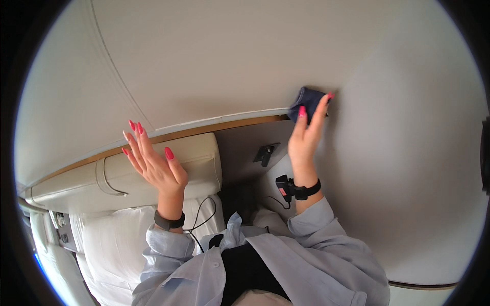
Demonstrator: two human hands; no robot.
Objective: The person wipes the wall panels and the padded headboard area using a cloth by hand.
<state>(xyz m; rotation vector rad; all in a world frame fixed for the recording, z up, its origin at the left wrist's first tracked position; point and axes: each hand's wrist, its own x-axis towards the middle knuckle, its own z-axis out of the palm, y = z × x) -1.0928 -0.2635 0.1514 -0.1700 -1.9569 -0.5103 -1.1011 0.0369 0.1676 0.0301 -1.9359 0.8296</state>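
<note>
My right hand [307, 133] presses a folded dark blue cloth [304, 99] against the pale wall panel [219, 56], at the corner where it meets the grey side wall [408, 153]. Its thumb and fingers lie over the cloth, and part of the cloth is hidden beneath them. My left hand [157, 162] is raised in front of a cream padded headrest [199, 158], its fingers spread and holding nothing. Each wrist wears a black strap; the right one carries a small black box [284, 188] with a cable.
A brown trim strip [240, 124] runs along the panel's lower edge. Below it, a black fitting [266, 154] is mounted on a grey surface. White bedding [112, 245] lies at the lower left. A black cable [213, 206] loops near my left wrist.
</note>
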